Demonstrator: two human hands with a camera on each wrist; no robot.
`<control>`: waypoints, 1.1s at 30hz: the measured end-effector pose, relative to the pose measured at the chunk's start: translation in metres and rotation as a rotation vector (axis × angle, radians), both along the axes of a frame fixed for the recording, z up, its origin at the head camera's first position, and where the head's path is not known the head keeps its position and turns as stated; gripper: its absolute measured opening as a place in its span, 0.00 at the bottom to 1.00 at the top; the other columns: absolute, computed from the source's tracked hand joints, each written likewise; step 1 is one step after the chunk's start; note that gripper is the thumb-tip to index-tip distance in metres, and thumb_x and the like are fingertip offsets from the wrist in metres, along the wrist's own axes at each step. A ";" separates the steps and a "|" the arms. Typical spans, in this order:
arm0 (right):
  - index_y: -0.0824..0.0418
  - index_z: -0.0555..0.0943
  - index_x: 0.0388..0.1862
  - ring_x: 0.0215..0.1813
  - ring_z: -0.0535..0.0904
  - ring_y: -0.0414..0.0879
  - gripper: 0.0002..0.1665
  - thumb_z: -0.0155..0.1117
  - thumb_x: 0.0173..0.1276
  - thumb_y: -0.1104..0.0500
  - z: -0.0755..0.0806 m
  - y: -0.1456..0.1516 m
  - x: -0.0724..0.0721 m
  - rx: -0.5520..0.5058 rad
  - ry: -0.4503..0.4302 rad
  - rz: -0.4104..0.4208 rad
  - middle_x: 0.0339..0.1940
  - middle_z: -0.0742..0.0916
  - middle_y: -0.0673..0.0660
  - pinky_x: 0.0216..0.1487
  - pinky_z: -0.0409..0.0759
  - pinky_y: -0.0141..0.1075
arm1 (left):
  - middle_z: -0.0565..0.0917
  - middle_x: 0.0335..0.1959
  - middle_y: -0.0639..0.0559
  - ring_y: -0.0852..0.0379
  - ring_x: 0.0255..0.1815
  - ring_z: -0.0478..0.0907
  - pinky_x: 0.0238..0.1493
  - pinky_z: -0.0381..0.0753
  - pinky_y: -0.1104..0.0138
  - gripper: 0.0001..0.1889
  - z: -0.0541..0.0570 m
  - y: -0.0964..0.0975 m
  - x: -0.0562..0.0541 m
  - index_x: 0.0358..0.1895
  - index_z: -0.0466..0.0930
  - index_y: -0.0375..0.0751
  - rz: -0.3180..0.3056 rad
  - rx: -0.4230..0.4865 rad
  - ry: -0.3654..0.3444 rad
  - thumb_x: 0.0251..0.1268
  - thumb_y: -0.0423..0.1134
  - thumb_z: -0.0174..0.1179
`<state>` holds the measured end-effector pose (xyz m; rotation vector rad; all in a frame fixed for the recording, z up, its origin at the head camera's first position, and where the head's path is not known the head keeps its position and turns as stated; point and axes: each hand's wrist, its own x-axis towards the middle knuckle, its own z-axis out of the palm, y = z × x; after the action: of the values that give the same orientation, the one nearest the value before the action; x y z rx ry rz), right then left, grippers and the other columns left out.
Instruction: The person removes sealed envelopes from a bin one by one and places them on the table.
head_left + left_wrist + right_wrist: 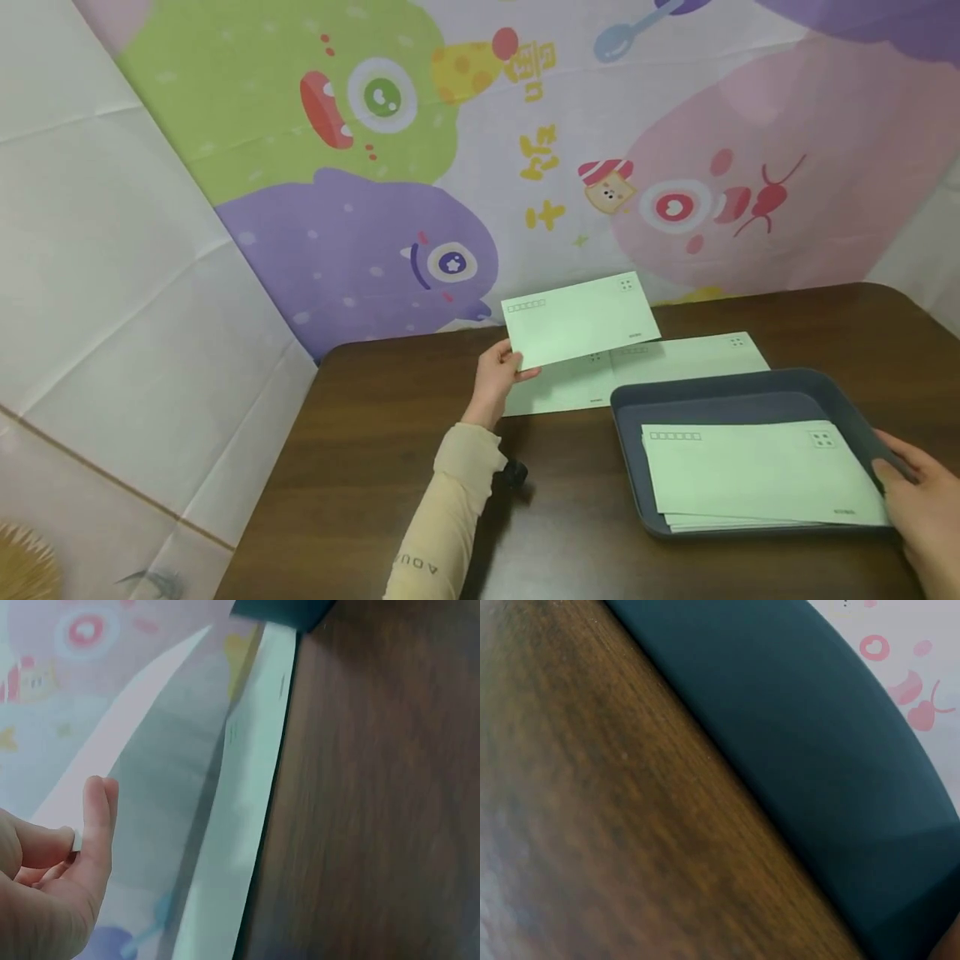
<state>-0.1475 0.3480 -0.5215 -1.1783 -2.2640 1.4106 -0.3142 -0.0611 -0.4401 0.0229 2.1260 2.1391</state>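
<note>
My left hand [497,379] pinches a pale green envelope [581,318] by its lower left corner, thumb on the front face. The held envelope is raised and tilted, overlapping two more envelopes [697,362] that lie side by side toward the back of the table. In the left wrist view, thumb and fingers of the left hand [64,877] close on the paper's edge. At the right, my right hand [926,508] grips the right rim of a dark grey tray [720,400]. Inside that tray lies a stack of similar envelopes [750,475].
The brown wooden table [360,483] meets a wall hanging [555,167] with cartoon monsters at its back edge. A small black object [515,473] shows at the left cuff. White panelled wall [150,292] stands to the left.
</note>
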 end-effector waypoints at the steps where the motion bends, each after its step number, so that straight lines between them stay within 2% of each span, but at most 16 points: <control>1: 0.56 0.49 0.72 0.70 0.53 0.62 0.28 0.34 0.75 0.63 0.000 0.000 0.000 0.001 0.001 0.005 0.72 0.55 0.63 0.63 0.59 0.53 | 0.80 0.35 0.46 0.46 0.38 0.82 0.45 0.79 0.61 0.15 -0.002 -0.004 -0.003 0.54 0.74 0.38 0.011 0.007 -0.007 0.68 0.28 0.44; 7: 0.56 0.49 0.72 0.70 0.53 0.61 0.28 0.33 0.75 0.63 0.001 0.001 0.000 -0.011 -0.008 0.003 0.72 0.55 0.63 0.63 0.60 0.52 | 0.75 0.46 0.40 0.50 0.38 0.82 0.48 0.77 0.60 0.14 -0.014 -0.024 -0.015 0.54 0.74 0.35 0.053 0.013 -0.074 0.68 0.29 0.45; 11: 0.56 0.50 0.72 0.70 0.53 0.61 0.28 0.34 0.75 0.63 0.000 0.001 0.001 -0.011 -0.004 -0.012 0.72 0.55 0.62 0.63 0.59 0.53 | 0.74 0.50 0.40 0.49 0.41 0.82 0.52 0.74 0.60 0.16 -0.023 -0.034 -0.021 0.56 0.72 0.36 0.065 -0.039 -0.140 0.68 0.30 0.45; 16: 0.56 0.50 0.72 0.69 0.54 0.62 0.28 0.34 0.75 0.62 0.001 0.000 0.002 -0.002 -0.009 -0.006 0.72 0.55 0.63 0.61 0.61 0.54 | 0.72 0.54 0.38 0.53 0.37 0.83 0.54 0.72 0.60 0.17 -0.029 -0.044 -0.028 0.59 0.69 0.35 0.091 -0.069 -0.164 0.69 0.32 0.45; 19: 0.57 0.50 0.72 0.69 0.54 0.62 0.27 0.34 0.75 0.62 0.001 0.000 0.002 0.008 -0.001 0.004 0.72 0.56 0.63 0.61 0.61 0.55 | 0.69 0.58 0.37 0.55 0.37 0.82 0.56 0.71 0.59 0.19 -0.031 -0.048 -0.031 0.62 0.65 0.33 0.105 -0.069 -0.178 0.69 0.33 0.46; 25: 0.56 0.53 0.71 0.69 0.55 0.62 0.27 0.36 0.74 0.61 0.002 0.001 0.001 -0.002 0.012 -0.007 0.71 0.58 0.62 0.61 0.60 0.55 | 0.62 0.65 0.37 0.53 0.47 0.80 0.64 0.60 0.56 0.25 -0.032 -0.053 -0.032 0.67 0.56 0.34 0.143 -0.044 -0.225 0.69 0.35 0.46; 29: 0.57 0.55 0.70 0.69 0.56 0.61 0.27 0.38 0.74 0.62 0.003 0.001 0.001 0.014 0.013 -0.004 0.70 0.60 0.63 0.62 0.59 0.54 | 0.64 0.64 0.36 0.51 0.51 0.78 0.61 0.65 0.58 0.24 -0.029 -0.054 -0.033 0.66 0.57 0.32 0.174 -0.013 -0.216 0.70 0.35 0.46; 33: 0.58 0.55 0.70 0.69 0.55 0.60 0.27 0.39 0.73 0.62 0.004 0.003 0.001 0.020 0.016 -0.001 0.70 0.60 0.62 0.63 0.58 0.54 | 0.68 0.60 0.36 0.50 0.52 0.77 0.59 0.68 0.60 0.25 -0.026 -0.053 -0.036 0.67 0.56 0.32 0.178 -0.021 -0.221 0.69 0.36 0.47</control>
<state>-0.1466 0.3506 -0.5179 -1.1580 -2.2608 1.3884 -0.3503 -0.1144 -0.4658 -0.3994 2.0908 2.0966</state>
